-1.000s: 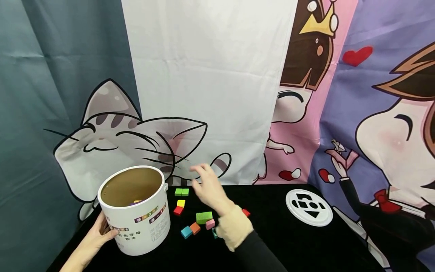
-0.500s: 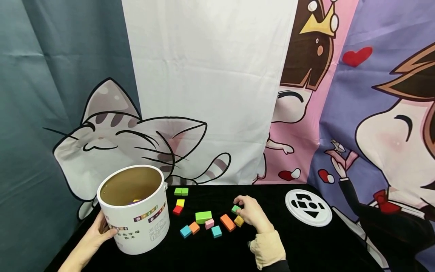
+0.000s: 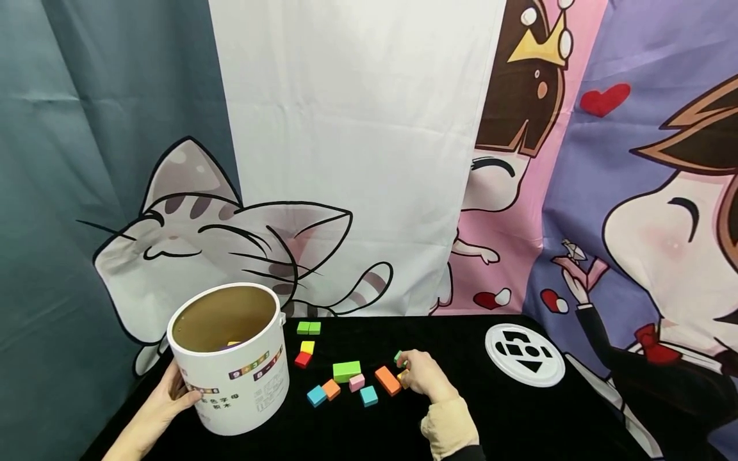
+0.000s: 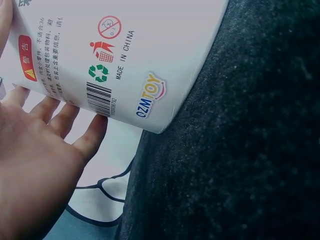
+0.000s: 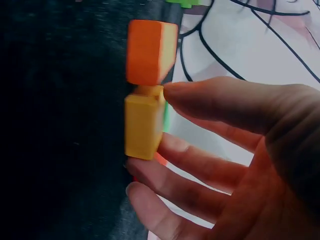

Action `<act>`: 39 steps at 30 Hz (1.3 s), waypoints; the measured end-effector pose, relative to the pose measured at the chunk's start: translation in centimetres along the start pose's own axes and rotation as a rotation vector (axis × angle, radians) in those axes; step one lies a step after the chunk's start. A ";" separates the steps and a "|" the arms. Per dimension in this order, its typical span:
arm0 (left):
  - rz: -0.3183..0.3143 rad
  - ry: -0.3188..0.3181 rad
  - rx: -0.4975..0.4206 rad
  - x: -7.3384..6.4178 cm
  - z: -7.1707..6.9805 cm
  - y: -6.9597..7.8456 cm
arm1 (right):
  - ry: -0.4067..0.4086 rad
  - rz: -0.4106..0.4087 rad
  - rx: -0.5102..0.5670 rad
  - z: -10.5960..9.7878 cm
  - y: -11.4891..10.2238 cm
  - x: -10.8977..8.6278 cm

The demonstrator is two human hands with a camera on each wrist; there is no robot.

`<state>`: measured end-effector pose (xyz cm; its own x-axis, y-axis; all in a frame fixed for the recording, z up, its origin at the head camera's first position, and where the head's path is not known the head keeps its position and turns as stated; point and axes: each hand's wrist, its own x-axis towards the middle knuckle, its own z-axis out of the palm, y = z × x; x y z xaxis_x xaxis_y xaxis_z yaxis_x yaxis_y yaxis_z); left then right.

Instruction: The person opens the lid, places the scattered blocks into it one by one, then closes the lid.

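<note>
A white bucket point(image 3: 242, 384) stands tilted at the left. My left hand point(image 3: 167, 400) grips its lower left side, thumb in front and fingers behind; in the left wrist view, fingers of the left hand point(image 4: 45, 145) lie along the printed wall. My right hand point(image 3: 423, 372) is down at the cluster's right end. In the right wrist view its thumb and fingers curl round a small yellow block point(image 5: 140, 125). An orange block point(image 5: 145, 52) lies beside the thumb. A green block point(image 3: 398, 356) shows just past the right fingertips, partly covered.
Several coloured blocks lie on the black cloth, among them a green block point(image 3: 346, 371), a pink block point(image 3: 357, 382), a blue block point(image 3: 369, 396) and a red block point(image 3: 302, 359). A white lid with shaped holes point(image 3: 524, 378) lies at right. Printed curtains point(image 3: 357, 128) hang behind.
My right hand has moved from beside the bucket to the right and down among the blocks, its fingers now lower at the yellow block. The left hand and bucket stay put.
</note>
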<state>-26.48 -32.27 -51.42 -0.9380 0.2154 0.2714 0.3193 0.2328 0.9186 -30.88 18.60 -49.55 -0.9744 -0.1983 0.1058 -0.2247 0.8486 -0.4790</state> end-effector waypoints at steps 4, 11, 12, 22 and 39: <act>-0.019 0.010 -0.011 -0.1 -0.1 0.1 | -0.001 0.001 -0.030 0.3 0.0 0.2; -0.013 0.015 -0.009 -0.2 -0.2 0.3 | -0.012 0.036 -0.044 0.1 -0.2 0.3; -0.014 0.016 -0.007 -0.2 -0.2 0.3 | -0.010 0.037 -0.046 0.0 -0.2 0.2; -0.007 0.025 -0.019 0.0 0.0 0.3 | 0.005 0.045 -0.094 -0.8 -0.5 -0.4; -0.004 0.012 -0.024 0.0 0.1 0.0 | -0.032 0.066 -0.026 -2.1 -2.0 -1.2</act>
<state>-26.43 -32.18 -51.44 -0.9409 0.2033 0.2709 0.3122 0.2104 0.9264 -29.24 18.18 -46.94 -0.9866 -0.1563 0.0469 -0.1602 0.8726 -0.4615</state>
